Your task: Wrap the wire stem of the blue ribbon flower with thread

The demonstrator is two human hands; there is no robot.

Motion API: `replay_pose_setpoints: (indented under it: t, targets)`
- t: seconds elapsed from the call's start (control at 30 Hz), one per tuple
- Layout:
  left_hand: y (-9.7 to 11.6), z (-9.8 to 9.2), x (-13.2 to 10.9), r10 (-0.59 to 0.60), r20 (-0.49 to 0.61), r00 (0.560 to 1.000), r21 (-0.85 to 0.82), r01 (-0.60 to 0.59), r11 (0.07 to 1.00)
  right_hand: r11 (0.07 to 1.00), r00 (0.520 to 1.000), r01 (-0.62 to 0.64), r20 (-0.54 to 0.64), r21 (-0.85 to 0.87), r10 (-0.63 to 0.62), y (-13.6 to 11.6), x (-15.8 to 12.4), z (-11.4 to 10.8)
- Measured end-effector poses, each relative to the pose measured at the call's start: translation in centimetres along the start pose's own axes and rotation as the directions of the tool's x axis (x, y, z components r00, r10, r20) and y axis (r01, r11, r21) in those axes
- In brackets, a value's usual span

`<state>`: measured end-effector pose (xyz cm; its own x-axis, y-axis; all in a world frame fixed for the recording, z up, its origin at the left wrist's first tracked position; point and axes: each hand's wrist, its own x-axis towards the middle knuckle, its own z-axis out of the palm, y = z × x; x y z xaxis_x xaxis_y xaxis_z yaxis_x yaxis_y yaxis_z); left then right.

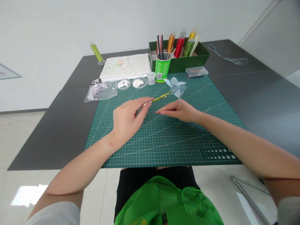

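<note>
The left hand (126, 115) is pinching the green stem (161, 97) of a flower (176, 87) between thumb and fingertips. The right hand (185, 111) is hovering just below the bloom, its fingers drawn together; whether they are gripping anything, I cannot tell. Behind the flower, a green can (162, 69) is standing near a long box (179, 64) of colourful tubes, and two dishes of white pieces (138, 82) are sitting left of it. The flower is hanging above the cutting mat (150, 140), its pale blue petals spreading, one drooping over the right hand.
</note>
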<state>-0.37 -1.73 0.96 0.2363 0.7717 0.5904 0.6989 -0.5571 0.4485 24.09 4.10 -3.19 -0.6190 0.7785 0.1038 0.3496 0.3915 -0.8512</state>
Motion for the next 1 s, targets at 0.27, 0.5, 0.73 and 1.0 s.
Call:
replay_pose_setpoints:
  t: [0.27,0.5,0.73,1.0]
  targets:
    - [-0.6,-0.2,0.5,-0.132,-0.048,0.990,-0.144,0.124,0.982,0.956,0.908,-0.050,-0.384,0.290,0.165,3.9,1.4,-4.5]
    - [-0.6,-0.3,0.6,-0.149,-0.067,0.987,-0.177,0.135,0.975,0.938,0.510,-0.136,-0.834,-0.320,-0.211,7.3,-0.4,-12.5]
    - [-0.5,0.1,0.5,-0.180,-0.019,0.984,-0.256,0.169,0.952,0.635,0.466,-0.269,-0.675,-0.724,-0.572,4.8,-1.1,-10.2]
    - [-0.3,0.6,0.1,-0.192,0.047,0.980,-0.334,0.197,0.922,0.968,0.943,0.250,-0.221,-0.012,-0.247,-1.2,0.5,3.0]
